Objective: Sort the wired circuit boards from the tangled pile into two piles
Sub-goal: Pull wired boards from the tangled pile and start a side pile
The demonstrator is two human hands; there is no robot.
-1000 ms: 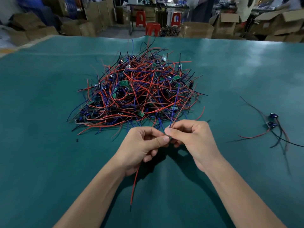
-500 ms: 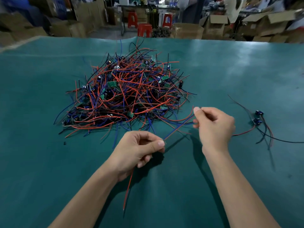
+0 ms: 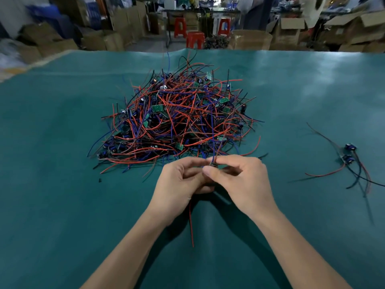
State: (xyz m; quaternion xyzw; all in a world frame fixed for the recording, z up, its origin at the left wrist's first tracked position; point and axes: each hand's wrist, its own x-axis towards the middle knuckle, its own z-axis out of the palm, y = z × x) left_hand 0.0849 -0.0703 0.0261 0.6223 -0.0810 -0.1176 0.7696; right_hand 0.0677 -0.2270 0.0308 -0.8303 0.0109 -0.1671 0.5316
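Tangled pile: red, blue and black wires with small green boards, heaped mid-table just beyond my hands.
Left hand: my fingers curl around one wired board; its red wire hangs below.
Right hand: thumb and forefinger pinch the same piece.
Sorted pile: few boards, far right on the green table.
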